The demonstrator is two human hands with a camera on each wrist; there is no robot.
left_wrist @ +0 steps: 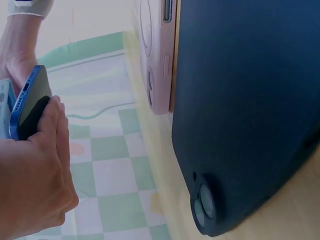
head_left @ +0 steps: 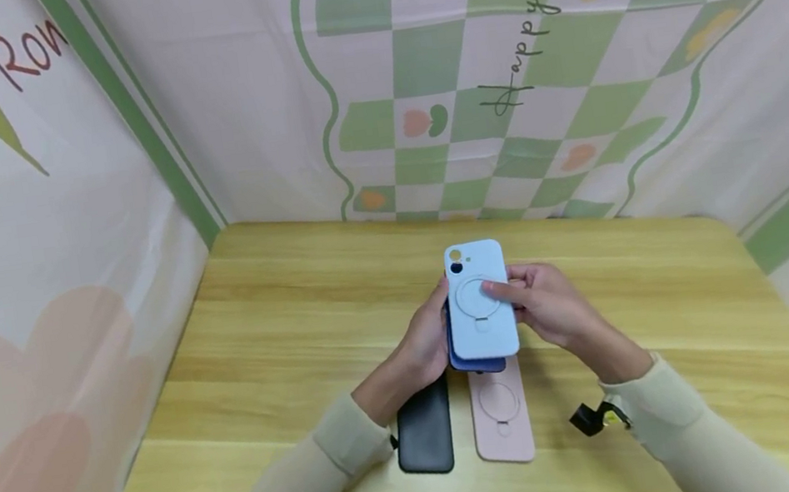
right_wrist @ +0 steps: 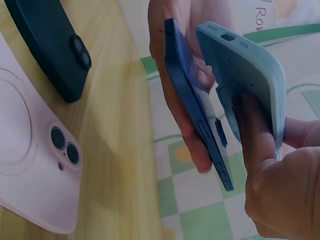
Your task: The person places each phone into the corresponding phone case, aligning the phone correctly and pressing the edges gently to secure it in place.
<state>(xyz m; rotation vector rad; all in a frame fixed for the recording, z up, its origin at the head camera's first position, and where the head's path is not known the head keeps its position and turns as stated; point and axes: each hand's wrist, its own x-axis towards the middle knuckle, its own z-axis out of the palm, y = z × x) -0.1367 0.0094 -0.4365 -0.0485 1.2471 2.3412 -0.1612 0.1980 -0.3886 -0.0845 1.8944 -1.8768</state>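
My left hand holds a blue smartphone, which lies along its fingers in the right wrist view. Just above the phone is a light blue phone case with a ring mark and camera cutouts. My right hand pinches this case, thumb on its outer back and fingers inside the hollow. Seen from the right wrist, the case is tilted, with a gap between it and the phone. The left wrist view shows the phone's port edge. Head view: the case hides most of the phone.
A black phone case and a pink phone case with a ring mark lie side by side on the wooden table, near my forearms. Whether phones are inside them I cannot tell. Patterned cloth hangs behind the table.
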